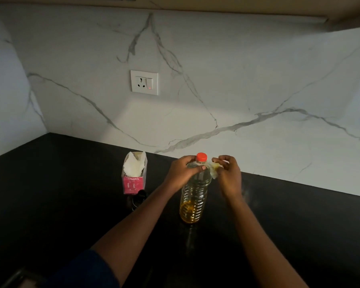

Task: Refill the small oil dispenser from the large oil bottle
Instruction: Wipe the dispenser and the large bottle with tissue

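The large oil bottle, clear ribbed plastic with an orange cap, stands upright on the black counter; yellow oil fills only its lower part. My left hand grips the bottle's shoulder just below the cap. My right hand pinches a crumpled, oil-stained tissue against the right side of the bottle's neck. The small dark dispenser stands to the left, in front of the tissue box; it is dim and partly hidden by my left forearm.
A pink tissue box with white tissue sticking out stands left of the bottle. A marble wall with a socket and switch rises behind the counter. A side wall closes the corner at the far left.
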`<state>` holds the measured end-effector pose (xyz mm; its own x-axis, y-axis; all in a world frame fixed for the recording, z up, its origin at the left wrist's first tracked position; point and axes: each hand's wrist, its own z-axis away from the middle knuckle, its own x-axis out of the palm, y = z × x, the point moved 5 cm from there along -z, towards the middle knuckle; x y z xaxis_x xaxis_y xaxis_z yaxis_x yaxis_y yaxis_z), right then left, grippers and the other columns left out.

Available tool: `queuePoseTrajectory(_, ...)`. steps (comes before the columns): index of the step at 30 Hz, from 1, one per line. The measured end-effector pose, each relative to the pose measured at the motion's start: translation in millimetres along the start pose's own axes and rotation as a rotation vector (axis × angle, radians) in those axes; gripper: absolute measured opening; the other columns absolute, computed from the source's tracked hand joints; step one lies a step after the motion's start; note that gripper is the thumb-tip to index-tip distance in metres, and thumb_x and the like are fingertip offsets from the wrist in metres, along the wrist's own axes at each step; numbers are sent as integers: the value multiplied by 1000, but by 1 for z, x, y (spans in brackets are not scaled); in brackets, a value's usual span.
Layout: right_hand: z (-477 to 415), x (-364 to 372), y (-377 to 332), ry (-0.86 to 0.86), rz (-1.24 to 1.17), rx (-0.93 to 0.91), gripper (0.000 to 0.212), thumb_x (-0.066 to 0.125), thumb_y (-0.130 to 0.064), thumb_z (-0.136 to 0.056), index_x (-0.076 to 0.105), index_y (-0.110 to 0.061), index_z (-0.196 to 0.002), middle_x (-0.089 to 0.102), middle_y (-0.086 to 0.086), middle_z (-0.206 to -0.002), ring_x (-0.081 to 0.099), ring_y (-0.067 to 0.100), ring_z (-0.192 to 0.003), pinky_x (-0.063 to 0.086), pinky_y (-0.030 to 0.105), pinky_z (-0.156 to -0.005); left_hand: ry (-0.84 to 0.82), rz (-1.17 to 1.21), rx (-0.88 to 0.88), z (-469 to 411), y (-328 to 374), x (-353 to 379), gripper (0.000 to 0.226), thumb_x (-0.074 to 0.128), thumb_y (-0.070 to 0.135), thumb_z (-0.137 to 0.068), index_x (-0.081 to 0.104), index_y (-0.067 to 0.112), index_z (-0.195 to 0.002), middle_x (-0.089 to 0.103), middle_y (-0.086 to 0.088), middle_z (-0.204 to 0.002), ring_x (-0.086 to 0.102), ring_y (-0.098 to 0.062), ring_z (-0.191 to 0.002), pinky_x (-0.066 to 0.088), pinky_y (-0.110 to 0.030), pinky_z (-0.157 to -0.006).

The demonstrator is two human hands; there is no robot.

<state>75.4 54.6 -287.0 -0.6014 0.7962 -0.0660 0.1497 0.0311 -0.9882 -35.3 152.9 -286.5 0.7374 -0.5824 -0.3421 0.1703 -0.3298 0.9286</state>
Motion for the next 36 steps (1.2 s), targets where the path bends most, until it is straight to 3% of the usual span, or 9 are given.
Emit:
queuePoseTrajectory(4, 24, 17, -2, 56, 308, -301, 29, 51, 1, -91, 58, -4, -119, 63, 0, -94, 53, -6, -69, 43, 0, -65, -11, 19, -6, -1, -1, 0, 41, 69, 26, -81, 59, 16, -120, 63, 3, -108, 57, -9, -96, 44, -16, -74)
queuePoseTrajectory(6, 34, 23, 7, 59, 377, -341, 35, 50, -3, -93, 54, -7, -128, 68, 8, -90, 53, -1, -55, 45, 4, -58, -14, 33, -15, -2, -2, -1, 41, 69, 26, -81, 59, 16, -119, 63, 2, -110, 56, -9, -95, 43, -14, -72)
queuePoseTrajectory(9, 41, 24, 30, 84, 378, -304, 43, 43, -5, -96, 44, -15, -138, 68, 15, -105, 65, 10, -67, 55, 17, -67, -25, 64, -31, -3, -6, -2, 42, 69, 26, -81, 59, 16, -120, 63, 0, -114, 57, -8, -95, 43, -12, -69)
queuePoseTrajectory(12, 50, 23, 41, 116, 332, -203, 45, 38, -9, -99, 34, -11, -143, 68, 10, -92, 63, 8, -66, 54, 18, -63, -27, 68, -31, -3, -7, -2, 43, 70, 27, -80, 59, 17, -120, 64, 1, -114, 57, -6, -94, 42, -11, -67)
queuePoseTrajectory(17, 58, 29, 22, 155, 272, -254, 44, 40, -3, -97, 30, -5, -139, 67, 15, -109, 69, 27, -84, 53, 27, -69, -21, 73, -16, -1, -6, -2, 41, 69, 25, -81, 59, 16, -119, 63, 2, -110, 57, -5, -93, 42, -11, -68)
queuePoseTrajectory(22, 33, 23, 12, 205, 125, -118, 33, 43, -10, -97, 33, -9, -129, 63, 10, -122, 58, 8, -89, 44, 9, -68, -34, 76, -10, -2, -6, -2, 43, 69, 24, -81, 58, 15, -121, 62, 1, -114, 57, -9, -97, 44, -13, -71)
queuePoseTrajectory(27, 38, 18, 43, 262, -40, 24, 24, 48, -12, -95, 38, -17, -117, 68, 15, -105, 65, 18, -83, 52, 28, -73, -23, 43, 4, -1, -6, -2, 36, 68, 23, -82, 60, 17, -116, 62, 5, -105, 57, -6, -93, 41, -10, -67)
queuePoseTrajectory(31, 52, 20, 55, 325, -121, 58, 25, 55, -5, -91, 45, -17, -110, 68, -2, -93, 68, 14, -87, 56, 41, -83, -27, 44, 1, -1, -9, -2, 37, 68, 26, -82, 59, 18, -117, 64, 2, -111, 59, -11, -100, 44, -13, -72)
queuePoseTrajectory(36, 39, 2, 1, 331, -168, -136, 30, 49, 7, -88, 54, -24, -89, 65, -8, -85, 65, 5, -83, 52, 17, -72, -46, 53, 7, -2, -8, -3, 43, 69, 25, -81, 58, 16, -121, 63, -1, -116, 58, -12, -101, 44, -15, -75)
